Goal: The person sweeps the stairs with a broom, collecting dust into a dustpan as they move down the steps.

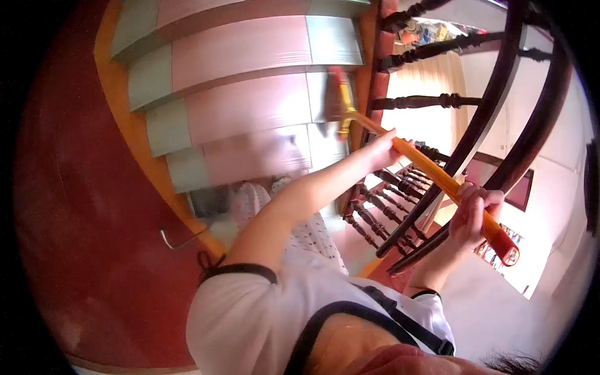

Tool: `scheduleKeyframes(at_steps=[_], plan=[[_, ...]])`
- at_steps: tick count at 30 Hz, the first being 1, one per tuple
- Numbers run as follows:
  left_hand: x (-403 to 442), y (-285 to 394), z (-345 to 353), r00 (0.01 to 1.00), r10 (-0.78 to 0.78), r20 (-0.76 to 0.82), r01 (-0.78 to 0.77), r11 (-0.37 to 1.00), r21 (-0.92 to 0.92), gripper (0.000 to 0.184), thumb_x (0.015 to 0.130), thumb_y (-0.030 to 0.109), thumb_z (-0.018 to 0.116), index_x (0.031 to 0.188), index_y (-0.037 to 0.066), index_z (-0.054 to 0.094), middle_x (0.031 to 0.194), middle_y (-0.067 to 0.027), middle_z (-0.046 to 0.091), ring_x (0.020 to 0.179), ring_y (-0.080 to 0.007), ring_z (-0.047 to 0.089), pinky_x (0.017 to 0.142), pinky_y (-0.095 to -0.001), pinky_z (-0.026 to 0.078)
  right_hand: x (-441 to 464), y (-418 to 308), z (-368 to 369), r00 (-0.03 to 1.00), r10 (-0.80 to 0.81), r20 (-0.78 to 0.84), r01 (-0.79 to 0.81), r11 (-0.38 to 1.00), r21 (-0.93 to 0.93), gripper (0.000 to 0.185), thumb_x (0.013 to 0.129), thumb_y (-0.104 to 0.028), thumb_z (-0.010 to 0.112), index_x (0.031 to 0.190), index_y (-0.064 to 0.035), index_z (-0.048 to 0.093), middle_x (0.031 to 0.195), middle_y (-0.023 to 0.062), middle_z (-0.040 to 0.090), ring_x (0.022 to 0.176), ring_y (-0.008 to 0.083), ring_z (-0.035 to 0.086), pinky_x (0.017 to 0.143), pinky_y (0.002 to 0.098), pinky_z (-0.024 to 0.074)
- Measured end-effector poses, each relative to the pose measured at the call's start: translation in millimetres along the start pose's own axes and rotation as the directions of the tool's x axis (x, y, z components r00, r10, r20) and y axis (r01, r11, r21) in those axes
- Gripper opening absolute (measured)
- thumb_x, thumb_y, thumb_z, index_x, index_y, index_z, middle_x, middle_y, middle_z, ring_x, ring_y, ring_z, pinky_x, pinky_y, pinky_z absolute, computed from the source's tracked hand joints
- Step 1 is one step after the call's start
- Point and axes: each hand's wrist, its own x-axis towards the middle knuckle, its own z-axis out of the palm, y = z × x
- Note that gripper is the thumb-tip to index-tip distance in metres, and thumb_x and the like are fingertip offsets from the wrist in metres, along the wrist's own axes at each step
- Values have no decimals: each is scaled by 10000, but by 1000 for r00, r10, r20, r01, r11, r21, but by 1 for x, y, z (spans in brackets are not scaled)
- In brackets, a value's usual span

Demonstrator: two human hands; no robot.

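Observation:
Both my hands are closed around the orange pole of a long-handled broom [431, 169], which slants across the stairs and the railing. My left hand [382, 151] grips the pole partway down, with its arm stretched across my body. Nearer the red-capped top end, my right hand [476, 215] wraps round the pole beside the dark handrail. The broom's yellow head [345, 106], red at one end, is over the right side of the steps. A dark patch lies beside it; blur hides whether that is bristles or shadow.
Pink and pale green tiled stairs [244, 106] run up the view. A dark red wall [94, 206] with an orange border stands on the left, a metal hook [172, 240] near it. Dark turned balusters [431, 101] and a curved handrail [484, 125] flank the right side.

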Motion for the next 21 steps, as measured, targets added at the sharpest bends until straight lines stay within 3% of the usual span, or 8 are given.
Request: scheduleKeyframes(at_steps=[1,2,4,7,13,17,19,21], plan=[[30,8,-15,989,-120,82,128,988,-89,306,823,206,409,957,-52,316,913,-143,405,782,-219,483,744,-305,459,-1,4,4,1000,-5,8,6,988,-154,200,681,-10,528,636,-65,340,544,41,439,503,108,424,464,227,368],[60,16,-22,995,31,98,-33,999,13,296,819,192,419,950,-54,319,905,-149,401,767,-215,479,760,-297,453,5,34,4,984,-116,135,166,876,-453,197,691,-6,537,654,-59,351,560,24,433,503,98,427,466,206,361],[58,62,-20,993,115,36,-115,993,-14,287,819,180,406,951,-58,316,890,-161,421,790,-221,485,742,-303,464,22,48,48,990,129,56,-133,987,85,173,713,0,515,661,-56,360,603,10,423,535,73,423,468,178,343],[0,115,-26,922,344,-176,-343,939,36,293,811,162,408,967,-67,311,912,-175,439,840,-243,486,732,-331,471,10,83,74,984,103,145,-128,976,174,141,733,-18,497,687,-50,367,646,32,462,572,78,435,535,192,367],[-161,194,-106,737,676,-13,-675,737,32,246,820,197,396,916,-28,362,846,-172,478,774,-253,501,727,-353,455,-41,44,183,875,234,424,-314,941,128,148,723,-36,508,681,-55,367,613,25,465,555,78,461,477,201,386],[-243,230,-156,596,801,-56,-800,588,-118,219,811,179,421,880,-26,390,839,-163,480,782,-244,502,734,-353,449,-71,9,255,682,121,721,-315,939,140,163,712,-57,541,681,-46,382,642,48,491,556,100,468,485,211,374],[-282,204,-135,637,755,155,-738,656,-161,195,808,169,432,842,-21,402,820,-141,477,796,-239,502,741,-353,448,-58,-34,256,585,-79,807,15,996,87,177,699,-68,557,650,-53,387,593,46,474,530,110,464,503,226,372],[-310,182,-106,646,700,303,-657,713,-246,184,804,162,441,819,-18,410,808,-124,480,796,-241,507,746,-354,449,-48,-57,267,520,-252,816,-229,880,417,164,692,-48,538,615,-62,393,543,45,462,491,123,458,520,238,376]])
